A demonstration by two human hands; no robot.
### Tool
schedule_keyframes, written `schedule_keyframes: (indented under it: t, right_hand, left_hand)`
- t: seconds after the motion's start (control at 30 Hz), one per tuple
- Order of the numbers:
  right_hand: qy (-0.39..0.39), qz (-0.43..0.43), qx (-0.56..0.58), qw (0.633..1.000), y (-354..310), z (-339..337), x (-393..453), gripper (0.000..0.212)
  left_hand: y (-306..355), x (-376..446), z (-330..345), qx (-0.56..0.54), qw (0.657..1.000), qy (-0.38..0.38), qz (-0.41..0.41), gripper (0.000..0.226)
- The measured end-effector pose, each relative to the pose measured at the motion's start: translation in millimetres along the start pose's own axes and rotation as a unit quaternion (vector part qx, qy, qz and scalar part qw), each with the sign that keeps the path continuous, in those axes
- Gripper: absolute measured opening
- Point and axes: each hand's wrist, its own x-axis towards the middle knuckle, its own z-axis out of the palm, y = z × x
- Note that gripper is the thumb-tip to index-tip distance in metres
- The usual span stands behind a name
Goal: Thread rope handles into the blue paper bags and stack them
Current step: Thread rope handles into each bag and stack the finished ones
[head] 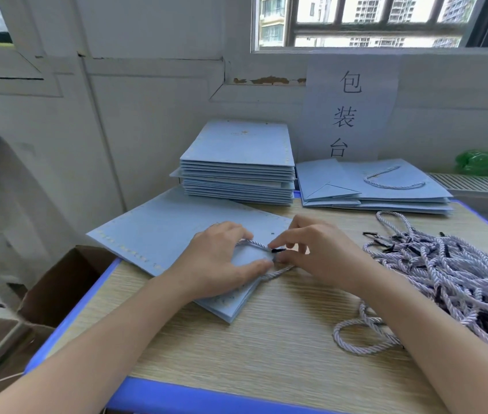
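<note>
A flat blue paper bag (159, 231) lies across the middle of the table. My left hand (221, 258) grips its near edge, thumb below and fingers curled over the top. My right hand (320, 255) pinches the black tip of a lilac rope handle (256, 245) right at that edge; the rope loops back under the hand. A tall pile of flat blue bags (236, 162) stands behind. To its right lies a lower stack of bags with handles (386, 186), a rope loop showing on top. Loose rope handles (451, 276) are heaped at the right.
The wooden table has a blue rim (75, 312). A paper sign (350, 109) hangs on the wall behind. An open cardboard box (66, 288) sits on the floor at the left. A green bag (487, 162) lies at the far right.
</note>
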Motion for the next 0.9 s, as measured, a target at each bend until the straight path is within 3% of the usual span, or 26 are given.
schedule_keyframes:
  t: [0.17, 0.27, 0.37, 0.47, 0.57, 0.77, 0.9]
  right_hand:
    - [-0.005, -0.044, -0.016, 0.999, -1.7, -2.6, -1.0, 0.008]
    - [0.020, -0.006, -0.007, 1.000, 1.1, -5.3, -1.0, 0.007]
    - [0.062, 0.074, 0.123, 0.988, 4.5, -7.8, -0.3, 0.017]
    - [0.045, 0.092, 0.233, 0.967, 3.7, -7.8, 0.4, 0.023]
    - [0.019, 0.083, 0.182, 0.980, 1.4, -6.3, 1.3, 0.021]
    - [-0.003, 0.083, 0.151, 0.985, 4.8, -9.7, 2.6, 0.022]
    - [-0.008, 0.066, 0.110, 0.992, 5.9, -11.1, 1.4, 0.027]
  left_hand:
    - [2.3, 0.4, 1.6, 0.025, 1.000, -0.009, -0.004, 0.067]
    - [4.6, -1.7, 2.1, 0.040, 0.999, -0.007, 0.007, 0.079]
    - [8.1, -5.1, 2.4, 0.052, 0.998, -0.005, 0.020, 0.084]
    - [11.7, -7.2, 2.4, 0.045, 0.998, -0.009, 0.031, 0.076]
    - [13.0, -7.7, 2.6, 0.034, 0.999, -0.011, 0.039, 0.071]
    - [11.3, -8.1, 2.5, 0.045, 0.997, -0.058, 0.037, 0.085]
    - [9.9, -9.1, 1.4, 0.035, 0.996, -0.074, 0.044, 0.079]
